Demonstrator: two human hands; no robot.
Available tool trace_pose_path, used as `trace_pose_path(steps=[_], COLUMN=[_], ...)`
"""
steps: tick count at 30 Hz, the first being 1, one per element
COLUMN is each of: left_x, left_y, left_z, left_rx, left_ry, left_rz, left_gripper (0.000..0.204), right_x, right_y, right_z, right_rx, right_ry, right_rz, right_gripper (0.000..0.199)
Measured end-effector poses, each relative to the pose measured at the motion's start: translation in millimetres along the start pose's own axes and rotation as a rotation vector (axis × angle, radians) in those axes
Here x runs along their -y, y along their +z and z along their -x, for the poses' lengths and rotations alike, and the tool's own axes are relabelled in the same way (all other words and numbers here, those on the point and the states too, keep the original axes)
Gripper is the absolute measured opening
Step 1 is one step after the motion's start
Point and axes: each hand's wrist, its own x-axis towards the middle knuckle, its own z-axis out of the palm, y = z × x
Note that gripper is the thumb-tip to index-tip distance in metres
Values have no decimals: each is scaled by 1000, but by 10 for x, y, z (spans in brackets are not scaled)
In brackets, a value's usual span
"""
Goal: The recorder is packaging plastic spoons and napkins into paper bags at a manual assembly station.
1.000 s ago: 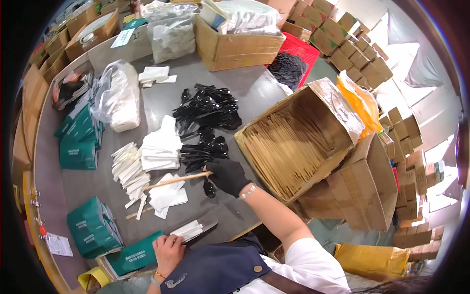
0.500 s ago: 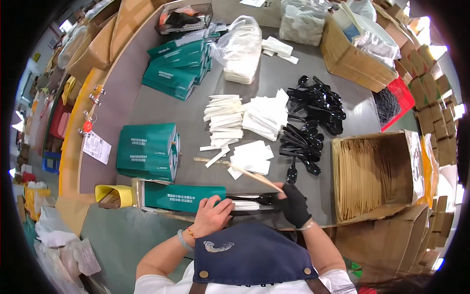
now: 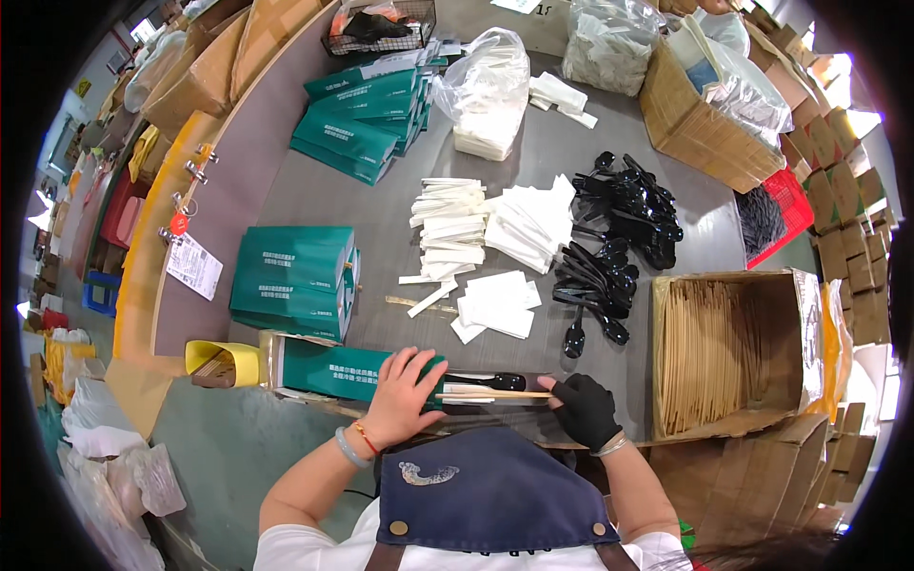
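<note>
The grey worktable (image 3: 314, 190) carries, at its right edge, an open cardboard box of brown paper sleeves (image 3: 724, 352), then stacks of green packets (image 3: 297, 281), a heap of black plastic spoons (image 3: 619, 238) and piles of white napkins (image 3: 528, 224). At the near edge lies one green sleeve (image 3: 352, 369), pinned flat under the bare left hand (image 3: 400, 395), fingers spread, gripping nothing. The gloved right hand (image 3: 586, 409) pinches the end of a wooden chopstick and black utensil bundle (image 3: 490, 388) at the sleeve's mouth (how far in is unclear). The bundle could splay or snag on the opening if the left hand's pressure flattens it.
</note>
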Motion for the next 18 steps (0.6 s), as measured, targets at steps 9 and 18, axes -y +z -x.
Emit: trace_pose_path(steps=[9,18], left_x=[142,-254], left_y=[19,179], left_z=[-54,-362], left_rx=[15,57], left_ry=[83,153], left_rz=[12,-36], left_gripper=[72,78], right_x=[-91,55], right_y=[113,577], right_z=[-24,-69], right_rx=[-29,-60], right_ry=[-141,6], right_rz=[166,-372], right_gripper=[41,27])
